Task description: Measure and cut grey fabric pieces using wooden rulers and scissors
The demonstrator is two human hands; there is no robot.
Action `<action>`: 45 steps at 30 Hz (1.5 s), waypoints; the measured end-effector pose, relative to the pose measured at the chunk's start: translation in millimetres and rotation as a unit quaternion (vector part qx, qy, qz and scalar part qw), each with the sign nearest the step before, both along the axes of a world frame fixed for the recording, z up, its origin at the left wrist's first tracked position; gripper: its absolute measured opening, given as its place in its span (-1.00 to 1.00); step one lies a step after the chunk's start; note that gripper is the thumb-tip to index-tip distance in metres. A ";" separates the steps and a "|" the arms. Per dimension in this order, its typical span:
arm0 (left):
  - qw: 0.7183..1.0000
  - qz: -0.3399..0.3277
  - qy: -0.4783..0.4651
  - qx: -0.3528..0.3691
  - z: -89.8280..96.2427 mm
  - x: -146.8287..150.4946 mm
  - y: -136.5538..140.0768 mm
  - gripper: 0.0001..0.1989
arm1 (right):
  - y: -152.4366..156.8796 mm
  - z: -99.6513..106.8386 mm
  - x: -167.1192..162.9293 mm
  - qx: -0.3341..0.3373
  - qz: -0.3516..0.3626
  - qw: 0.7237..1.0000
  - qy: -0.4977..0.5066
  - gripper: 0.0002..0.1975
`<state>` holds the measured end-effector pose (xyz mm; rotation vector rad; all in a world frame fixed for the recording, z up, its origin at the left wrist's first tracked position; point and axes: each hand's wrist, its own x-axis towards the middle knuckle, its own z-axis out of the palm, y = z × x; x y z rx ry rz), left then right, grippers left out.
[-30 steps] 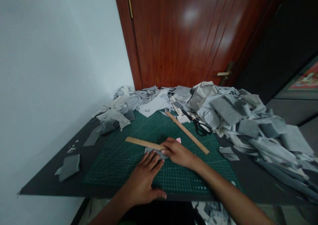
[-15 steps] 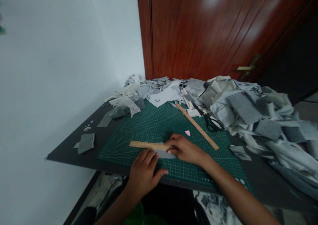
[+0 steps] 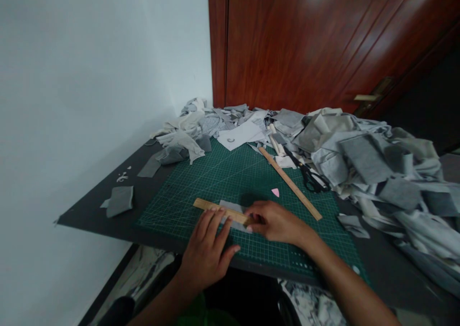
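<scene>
A short wooden ruler (image 3: 201, 204) lies slantwise across a small piece of light grey fabric (image 3: 230, 204) on the green cutting mat (image 3: 230, 175). My left hand (image 3: 209, 249) rests on the ruler with its fingers stretched out and thumb spread. At the ruler's right end, my right hand (image 3: 275, 222) has its thumb and fingers closed around the tip, close to the fabric's edge. Beyond that hand sits a pink triangular piece, perhaps tailor's chalk (image 3: 275, 192). A longer wooden ruler (image 3: 290, 183) lies diagonally to the right.
Black-handled scissors (image 3: 312, 178) lie beside a large heap of grey and cream fabric scraps (image 3: 362, 158). More scraps (image 3: 181, 144) and a white paper sheet (image 3: 240, 135) line the back. Folded grey fabric (image 3: 120, 201) is at the left. A wall and a wooden door border the table.
The short ruler has tilted, its right end now nearer me, exposing more fabric above it. My left fingers have spread out further over it. The camera view has shifted slightly.
</scene>
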<state>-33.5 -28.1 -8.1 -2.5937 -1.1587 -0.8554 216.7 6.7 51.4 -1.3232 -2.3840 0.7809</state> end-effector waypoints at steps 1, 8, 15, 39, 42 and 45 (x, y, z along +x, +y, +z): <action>1.000 -0.017 0.017 -0.005 1.7 0.1 0.1 -0.45 | -0.4 -0.6 -1.9 -0.002 0.006 1.000 0.006 -0.91; 0.986 -0.081 0.108 -0.100 11.0 2.4 9.7 -0.30 | 15.9 -10.6 11.6 0.063 -0.035 0.994 0.084 -0.87; 0.985 -0.072 0.106 -0.117 9.6 4.6 8.2 -0.38 | 24.1 -19.2 20.2 0.084 0.057 0.989 0.105 -0.82; 0.994 -0.034 0.072 -0.071 9.9 6.6 0.9 -0.45 | 35.7 -30.1 15.6 0.158 0.048 0.984 0.061 -0.82; 0.995 -0.054 0.088 -0.016 4.6 7.1 -1.2 -0.21 | 29.9 -24.4 13.8 0.163 0.043 0.985 0.034 -0.78; 0.994 -0.062 0.092 0.014 -3.4 13.3 -7.3 0.04 | 23.6 -19.3 11.8 0.165 0.046 0.985 0.012 -0.73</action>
